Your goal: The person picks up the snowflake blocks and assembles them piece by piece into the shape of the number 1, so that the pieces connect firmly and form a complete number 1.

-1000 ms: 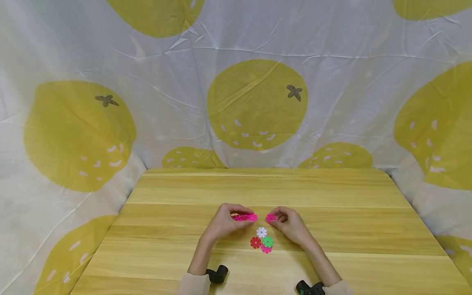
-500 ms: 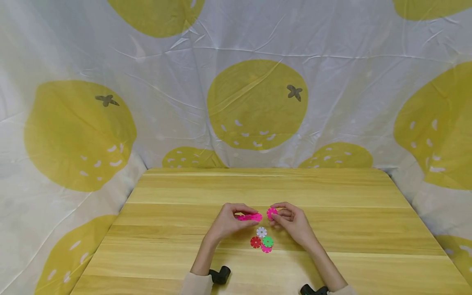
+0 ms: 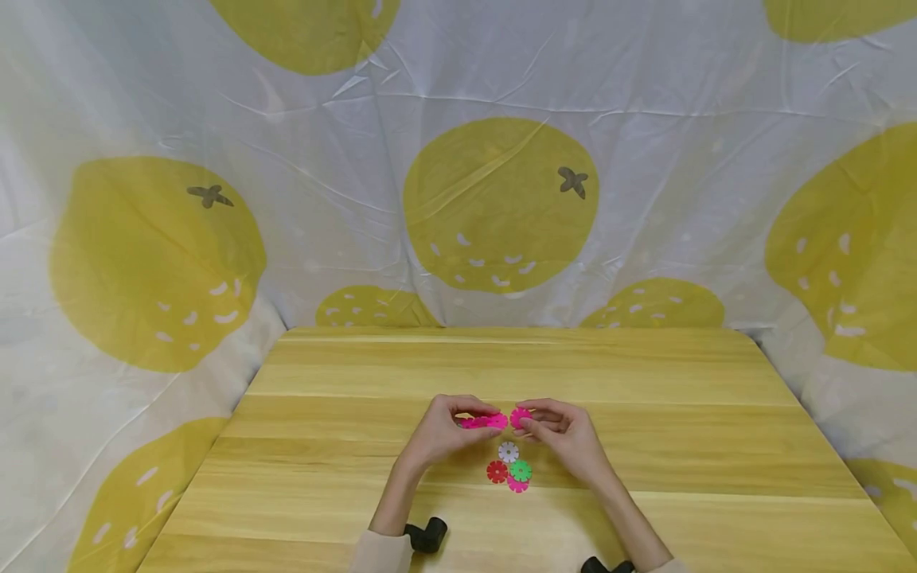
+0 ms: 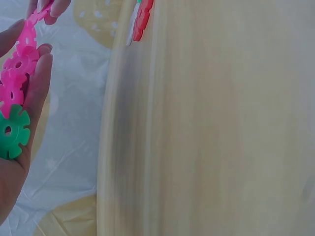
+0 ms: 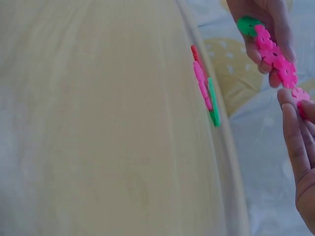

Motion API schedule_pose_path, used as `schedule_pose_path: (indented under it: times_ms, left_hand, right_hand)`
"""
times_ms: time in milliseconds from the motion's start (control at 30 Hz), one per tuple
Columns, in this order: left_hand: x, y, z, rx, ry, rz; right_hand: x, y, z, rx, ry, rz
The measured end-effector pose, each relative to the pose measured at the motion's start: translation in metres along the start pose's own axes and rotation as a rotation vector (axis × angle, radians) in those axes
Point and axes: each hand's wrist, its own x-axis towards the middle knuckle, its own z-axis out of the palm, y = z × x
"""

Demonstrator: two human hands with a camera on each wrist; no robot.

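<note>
My left hand (image 3: 440,430) holds a chain of joined pink snowflake discs (image 3: 487,421) between thumb and fingers. In the left wrist view, a green notched disc (image 4: 12,132) forms the chain's near end, against the palm. A single pink snowflake disc (image 3: 520,418) is pinched by my right hand (image 3: 569,434), just to the right of the chain's far end. The right wrist view shows that pink disc (image 5: 300,96) close to the last chain disc (image 5: 287,73); whether they touch I cannot tell. Both hands are above the table.
Below the hands on the wooden table (image 3: 680,446) lie a white disc (image 3: 509,452), a red disc (image 3: 497,472) and a green disc (image 3: 520,470) that partly covers a pink disc (image 3: 517,485). A lemon-print cloth (image 3: 344,199) hangs behind the table.
The chain in my left hand has shifted slightly right since a second ago. My right hand rose with its pink disc, turned it face-on, then moved it left toward the chain.
</note>
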Motion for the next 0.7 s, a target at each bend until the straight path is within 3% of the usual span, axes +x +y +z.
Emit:
schedule_pose_path:
  times_ms: [400,700]
  left_hand:
    - [0.001,0.000,0.001,-0.013,-0.023,0.025]
    - [0.000,0.002,0.001,-0.083,-0.024,0.051]
  right_hand:
    - [-0.001,-0.001,0.010,-0.028,0.055,0.031]
    - [-0.003,-0.004,0.019,-0.009,0.076,-0.010]
